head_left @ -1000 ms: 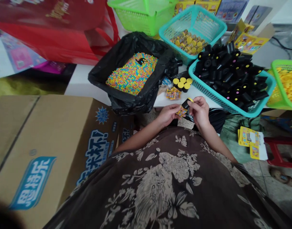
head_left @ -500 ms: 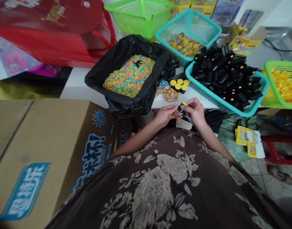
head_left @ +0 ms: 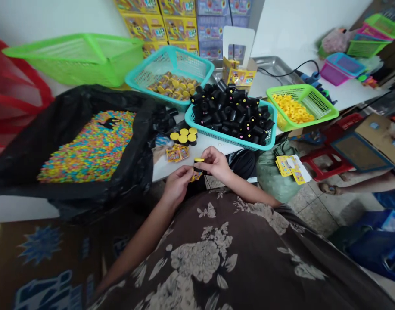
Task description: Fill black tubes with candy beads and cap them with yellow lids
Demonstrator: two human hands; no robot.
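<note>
My right hand (head_left: 215,163) pinches a black tube with a yellow cap (head_left: 198,165) by its upper end. My left hand (head_left: 178,185) meets it from below, its fingers on a small yellow printed sachet (head_left: 196,176) at the tube's lower end. Just beyond the hands, on the white table (head_left: 187,161), lie a little pile of sachets (head_left: 177,153) and several upright yellow-capped tubes (head_left: 183,137). Further left, a black plastic bag (head_left: 142,146) holds multicoloured candy beads (head_left: 87,148). A teal mesh basket (head_left: 231,140) is heaped with black tubes.
A second teal basket (head_left: 169,64) holds yellow-capped tubes, and a green basket (head_left: 300,107) holds yellow caps. A large green basket (head_left: 84,60) stands back left. Boxes are stacked behind. To the right are yellow cards (head_left: 290,168), a red stool (head_left: 326,161) and another person's leg (head_left: 355,183).
The view has swung left and lifted, showing more of the room. The tube now stands more upright between my hands, with its yellow cap on top.
</note>
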